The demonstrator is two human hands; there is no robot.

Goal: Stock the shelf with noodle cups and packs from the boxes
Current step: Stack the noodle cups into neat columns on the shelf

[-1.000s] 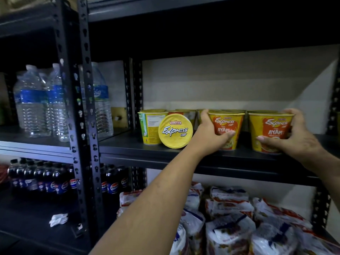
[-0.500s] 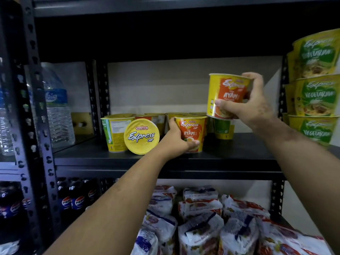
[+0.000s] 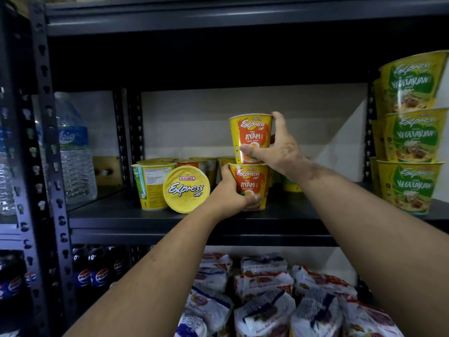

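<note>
While stacking is underway, the right hand [image 3: 279, 149] is gripping the top cup [image 3: 251, 137] on the bottom cup [image 3: 250, 183] | left hand [image 3: 230, 193] is clasping that one on the shelf [image 3: 291, 216] | one tipped cup [image 3: 186, 189] needing righting; packs [image 3: 264, 295] lying below; boxes unseen.

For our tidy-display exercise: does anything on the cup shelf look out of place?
Yes. One cup lies tipped on its side at the shelf front, lid facing out, leaning against an upright cup. The others stand upright.
</note>
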